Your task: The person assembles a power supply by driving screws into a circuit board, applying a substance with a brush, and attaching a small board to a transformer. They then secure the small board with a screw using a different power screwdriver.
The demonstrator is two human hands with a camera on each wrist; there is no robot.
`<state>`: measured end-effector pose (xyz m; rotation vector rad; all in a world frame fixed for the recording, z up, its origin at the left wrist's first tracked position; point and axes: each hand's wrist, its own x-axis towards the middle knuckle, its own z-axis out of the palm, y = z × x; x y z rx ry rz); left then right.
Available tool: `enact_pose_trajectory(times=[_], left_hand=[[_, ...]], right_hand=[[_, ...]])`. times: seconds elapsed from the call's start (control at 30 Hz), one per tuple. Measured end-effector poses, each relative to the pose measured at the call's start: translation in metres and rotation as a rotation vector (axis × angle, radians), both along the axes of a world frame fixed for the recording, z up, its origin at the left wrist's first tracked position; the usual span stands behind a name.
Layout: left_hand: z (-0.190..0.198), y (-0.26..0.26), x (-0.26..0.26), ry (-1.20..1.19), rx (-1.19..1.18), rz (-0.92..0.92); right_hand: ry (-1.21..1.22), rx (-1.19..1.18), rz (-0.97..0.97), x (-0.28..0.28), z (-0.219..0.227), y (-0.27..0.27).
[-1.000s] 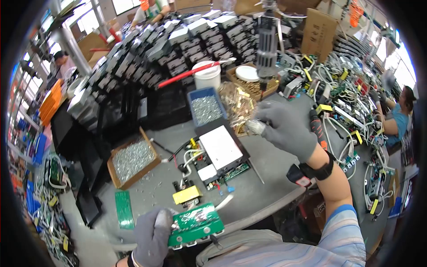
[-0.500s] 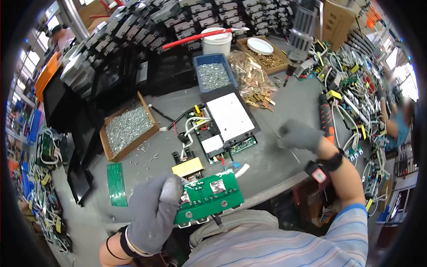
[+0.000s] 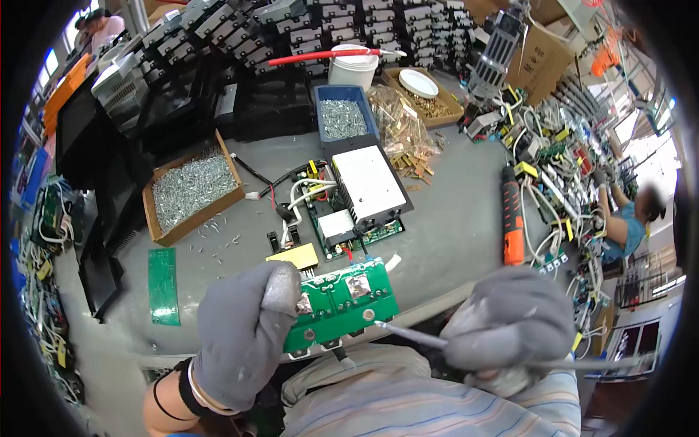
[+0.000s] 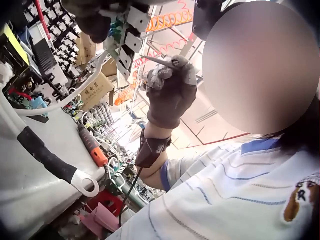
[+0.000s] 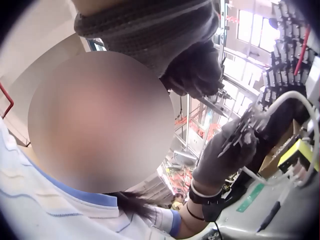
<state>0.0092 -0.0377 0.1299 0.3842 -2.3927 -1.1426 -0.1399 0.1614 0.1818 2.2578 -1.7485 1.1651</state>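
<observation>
In the head view my gloved left hand (image 3: pixel 244 331) grips the left end of a green circuit board (image 3: pixel 338 309), thumb on top, close over the table's front edge. Two silvery solder patches and metal-rimmed holes show on its face. My gloved right hand (image 3: pixel 513 328) holds a slim pointed metal tool (image 3: pixel 411 335), its tip right at a hole near the board's lower edge. The tool's other end sticks out to the right. The left wrist view shows the same tool (image 4: pixel 160 61) in the curled right fingers. A cable with a ring terminal (image 4: pixel 85 184) hangs nearby.
Beyond the board lies a circuit assembly with a white-topped box (image 3: pixel 370 182). A cardboard tray of screws (image 3: pixel 237 193), a blue bin (image 3: pixel 318 109) and an orange-black screwdriver (image 3: pixel 512 226) surround it. Wired boards (image 3: pixel 568 175) heap up on the right; a bare green board (image 3: pixel 164 288) lies left.
The right hand came down from the bag of brass parts to the thin tool on the table, picked it up and brought its tip to the board. The left hand keeps holding the board.
</observation>
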Motion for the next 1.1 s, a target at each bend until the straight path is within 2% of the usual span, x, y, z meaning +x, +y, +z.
enact_pose_trajectory(times=[0.07, 0.2, 0.27, 0.3, 0.33, 0.4, 0.47, 0.53, 0.57, 0.6, 0.67, 0.73, 0.77, 0.8, 0.87, 0.9, 0.93, 1.0, 1.07, 1.1], left_hand=[[-0.006, 0.0, 0.0, 0.082, -0.061, 0.008], [-0.007, -0.001, 0.003, 0.087, 0.009, -0.016], [-0.013, -0.002, 0.006, 0.074, -0.058, -0.036], [-0.015, -0.002, 0.005, 0.084, -0.051, -0.027], [-0.017, -0.001, 0.004, 0.094, -0.063, -0.036], [-0.014, 0.003, 0.003, 0.11, -0.071, -0.026], [-0.006, 0.01, 0.003, 0.041, -0.168, 0.035], [-0.011, 0.014, 0.0, 0.027, -0.141, 0.051], [-0.012, 0.014, 0.0, 0.008, -0.155, 0.056], [-0.011, 0.013, -0.001, -0.011, -0.173, 0.058], [-0.01, 0.014, 0.001, -0.024, -0.16, 0.034], [-0.01, 0.014, 0.004, 0.013, -0.124, 0.021], [-0.011, 0.014, 0.006, 0.033, -0.201, 0.042], [-0.013, 0.012, 0.004, 0.032, -0.208, 0.016], [-0.015, 0.009, 0.001, 0.055, -0.166, 0.015], [-0.016, 0.01, 0.0, 0.023, -0.149, 0.006], [-0.015, 0.011, -0.002, 0.023, -0.153, 0.001], [-0.011, 0.012, -0.004, 0.024, -0.162, 0.007], [-0.014, 0.013, -0.006, 0.041, -0.177, 0.031], [-0.015, 0.013, -0.006, 0.06, -0.189, 0.049]], right_hand=[[0.082, 0.048, 0.002, 0.006, 0.001, -0.005], [0.257, 0.004, -0.064, 0.027, 0.003, -0.011], [0.435, 0.004, -0.326, 0.047, 0.005, -0.012], [0.493, -0.023, -0.357, 0.055, 0.003, -0.015], [0.503, -0.02, -0.344, 0.058, 0.0, -0.015], [0.754, -0.044, -0.234, 0.059, -0.006, -0.015], [0.804, -0.007, -0.151, 0.054, 0.0, -0.02], [0.752, 0.034, -0.165, 0.048, 0.001, -0.02], [0.622, 0.06, -0.263, 0.047, 0.005, -0.02], [0.629, 0.054, -0.256, 0.038, 0.01, -0.02], [0.104, 0.305, -0.209, 0.016, 0.018, -0.019], [-0.296, 0.411, -0.307, 0.008, 0.015, -0.015], [-0.412, 0.393, -0.287, 0.006, 0.009, -0.013], [-0.421, 0.382, -0.31, 0.009, 0.007, -0.012], [0.251, 0.125, -0.152, 0.017, 0.007, -0.011], [0.427, 0.141, -0.055, 0.02, 0.009, -0.008], [0.426, 0.138, -0.061, 0.026, 0.004, -0.007], [0.745, 0.005, -0.079, 0.037, -0.008, -0.009], [0.726, 0.007, -0.126, 0.033, -0.009, -0.013], [0.441, 0.112, -0.122, 0.022, -0.007, -0.015]])
